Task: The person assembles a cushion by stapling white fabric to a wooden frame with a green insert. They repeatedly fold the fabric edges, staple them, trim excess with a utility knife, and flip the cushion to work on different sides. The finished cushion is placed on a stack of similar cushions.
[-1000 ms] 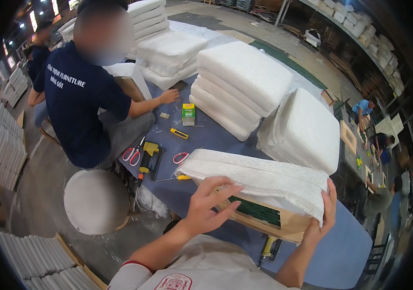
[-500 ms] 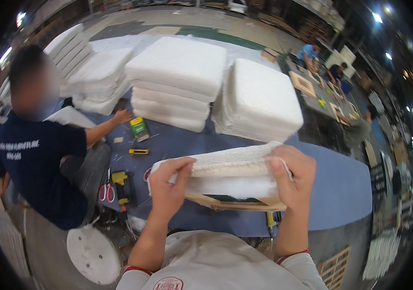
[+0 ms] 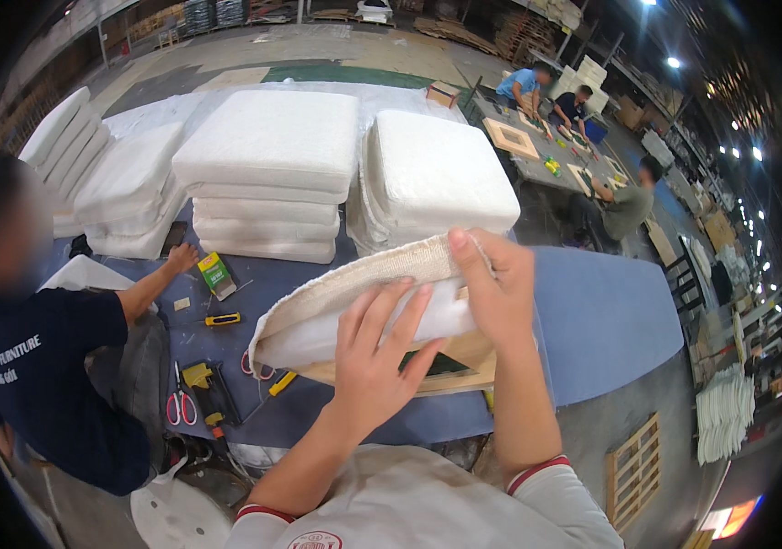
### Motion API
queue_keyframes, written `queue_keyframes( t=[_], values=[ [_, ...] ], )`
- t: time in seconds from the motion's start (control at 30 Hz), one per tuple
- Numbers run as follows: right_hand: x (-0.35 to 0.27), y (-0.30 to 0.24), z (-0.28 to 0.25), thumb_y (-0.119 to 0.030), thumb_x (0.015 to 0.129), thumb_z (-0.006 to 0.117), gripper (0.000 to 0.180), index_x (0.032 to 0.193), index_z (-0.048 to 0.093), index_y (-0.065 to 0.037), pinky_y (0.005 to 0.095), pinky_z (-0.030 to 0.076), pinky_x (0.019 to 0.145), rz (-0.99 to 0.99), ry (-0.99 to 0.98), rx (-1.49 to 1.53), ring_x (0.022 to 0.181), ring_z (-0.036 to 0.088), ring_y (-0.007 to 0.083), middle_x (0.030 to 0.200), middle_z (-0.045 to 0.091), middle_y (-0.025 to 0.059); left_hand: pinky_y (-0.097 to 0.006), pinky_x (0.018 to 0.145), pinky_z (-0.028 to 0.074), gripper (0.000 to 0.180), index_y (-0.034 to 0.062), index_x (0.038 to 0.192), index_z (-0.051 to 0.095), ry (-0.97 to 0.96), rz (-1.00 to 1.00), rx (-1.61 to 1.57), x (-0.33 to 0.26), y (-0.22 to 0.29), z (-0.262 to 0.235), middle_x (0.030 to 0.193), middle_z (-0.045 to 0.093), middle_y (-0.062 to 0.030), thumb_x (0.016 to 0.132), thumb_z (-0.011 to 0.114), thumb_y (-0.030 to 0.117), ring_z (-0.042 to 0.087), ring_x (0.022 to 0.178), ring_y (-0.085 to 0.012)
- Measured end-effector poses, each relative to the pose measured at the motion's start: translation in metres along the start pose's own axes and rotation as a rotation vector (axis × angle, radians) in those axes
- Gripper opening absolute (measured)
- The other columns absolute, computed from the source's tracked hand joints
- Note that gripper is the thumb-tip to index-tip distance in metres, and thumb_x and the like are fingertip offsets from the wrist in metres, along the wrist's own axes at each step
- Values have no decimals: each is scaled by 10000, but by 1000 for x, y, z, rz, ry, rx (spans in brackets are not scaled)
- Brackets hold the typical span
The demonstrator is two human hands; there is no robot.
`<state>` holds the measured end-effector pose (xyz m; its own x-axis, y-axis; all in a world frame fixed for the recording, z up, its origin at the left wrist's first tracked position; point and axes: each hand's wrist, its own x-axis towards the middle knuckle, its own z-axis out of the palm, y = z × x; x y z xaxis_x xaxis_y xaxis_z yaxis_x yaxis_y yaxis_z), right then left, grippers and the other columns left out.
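In front of me a seat cushion is tilted up on the blue table. Its cream fabric edge (image 3: 327, 274) is folded up, white padding (image 3: 304, 340) shows beneath, and a wooden frame (image 3: 469, 361) forms the underside. My right hand (image 3: 503, 288) grips the fabric at the cushion's right end, thumb on top. Fingers spread, my left hand (image 3: 377, 348) rests against the padding and the fabric near the middle. Left of the cushion lie a yellow-handled tool (image 3: 283, 382) and red-handled scissors (image 3: 258, 368), partly hidden by it.
Stacks of white cushions (image 3: 267, 142) stand at the far side of the table (image 3: 601, 329). On the left a seated person (image 3: 53, 384) reaches toward a green box (image 3: 216, 276). A staple gun (image 3: 213, 393) and scissors (image 3: 181, 398) lie nearby. Several people work at another table (image 3: 537, 169).
My left hand has let go of the left edge and moved right onto the middle, fingers spread. The cushion has turned, its left end now lower. My view has shifted right.
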<state>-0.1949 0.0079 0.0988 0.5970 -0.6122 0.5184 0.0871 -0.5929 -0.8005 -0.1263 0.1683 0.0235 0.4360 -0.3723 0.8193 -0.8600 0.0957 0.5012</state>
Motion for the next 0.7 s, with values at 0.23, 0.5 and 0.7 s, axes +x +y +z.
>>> queue_keyframes(
  t=[0.23,0.5,0.7],
  values=[
    [5,-9,29,-326,1155,744,447,887,694,28,360,425,633,-6,-101,-37,670,475,145,679,524,106,-426,939,605,399,55,1259,839,-5,-156,-162,6,-16,-22,1156,817,-121,866,819,-13,761,1024,-338],
    [33,-5,79,-406,1146,740,459,974,766,19,399,476,688,-19,-213,-117,683,530,198,699,586,149,-409,824,670,233,51,1156,843,-231,443,-525,-18,54,-45,1194,825,-95,945,746,55,799,969,-304],
    [47,11,82,-376,1148,732,457,935,770,26,365,449,648,141,-327,16,683,534,120,660,547,88,-416,872,642,392,90,1274,831,-66,-166,-131,-16,12,-47,1177,807,-153,884,861,75,786,1016,-324]
  ],
)
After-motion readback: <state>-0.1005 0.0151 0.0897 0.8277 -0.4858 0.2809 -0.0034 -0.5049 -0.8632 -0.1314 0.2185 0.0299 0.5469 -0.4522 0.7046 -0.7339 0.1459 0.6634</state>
